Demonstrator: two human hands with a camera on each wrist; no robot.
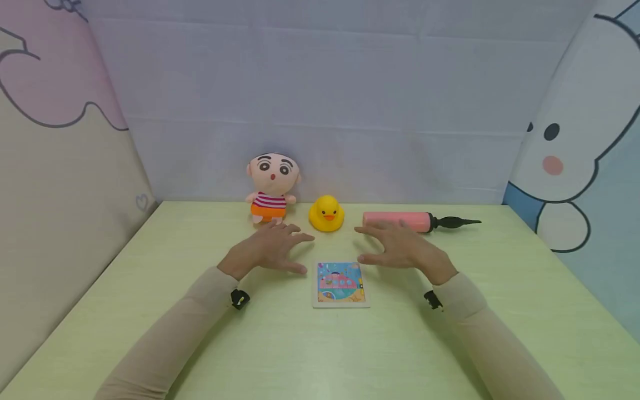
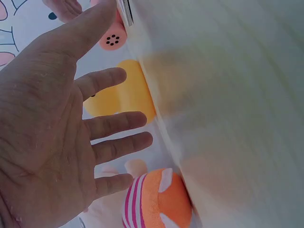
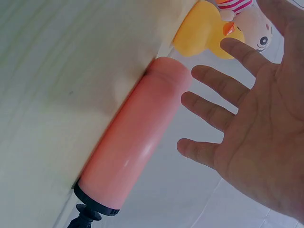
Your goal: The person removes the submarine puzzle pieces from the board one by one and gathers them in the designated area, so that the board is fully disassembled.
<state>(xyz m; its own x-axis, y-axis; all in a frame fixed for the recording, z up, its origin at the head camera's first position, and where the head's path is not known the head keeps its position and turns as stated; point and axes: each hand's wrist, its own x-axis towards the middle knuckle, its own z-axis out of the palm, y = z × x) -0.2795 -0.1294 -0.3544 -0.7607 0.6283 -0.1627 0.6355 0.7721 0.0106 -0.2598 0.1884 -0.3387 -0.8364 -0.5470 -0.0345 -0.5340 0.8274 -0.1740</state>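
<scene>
Picture board lies flat just below the centre of the head frame, on the pale worktop, between and slightly nearer the wearer than the two spread hands. Left hand and right hand have their fingers apart and grip nothing, so the handling looks either not yet begun or already finished; which one, I cannot tell. No thing is lifted. A doll, a yellow duck and a pink pump with a black nozzle stand or lie in a row beyond, across the middle of the frame. The board looks thin and squarish, white-bordered, printed with a pink vessel on blue, its picture facing up.
</scene>
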